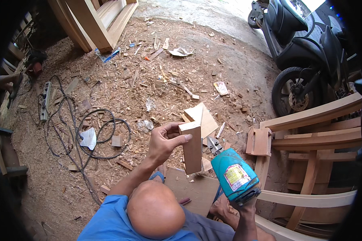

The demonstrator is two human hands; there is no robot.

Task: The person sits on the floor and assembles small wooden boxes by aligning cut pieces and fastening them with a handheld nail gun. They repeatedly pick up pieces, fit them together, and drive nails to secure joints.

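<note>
My left hand (165,140) is closed on a short rectangular wooden block (192,154), held upright with the thumb on its side face. My right hand (247,201) grips the rear of a teal power tool (233,174), its fingers mostly hidden behind the body. A bolted metal bracket (214,146) at the tool's front points toward the block's right side. Whether the metal touches the wood cannot be made out. Beyond the block lies a pale, flat wood offcut (205,120). Below it, a wooden board (187,188) rests near my feet.
Shavings and offcuts cover the floor. A black cable (74,132) coils at left, beside a power strip (45,102). Curved wooden frame parts (313,138) stand at right, below a motorbike (301,64). A wooden frame (96,28) stands far left. Part of another person's arm (6,82) shows at the left edge.
</note>
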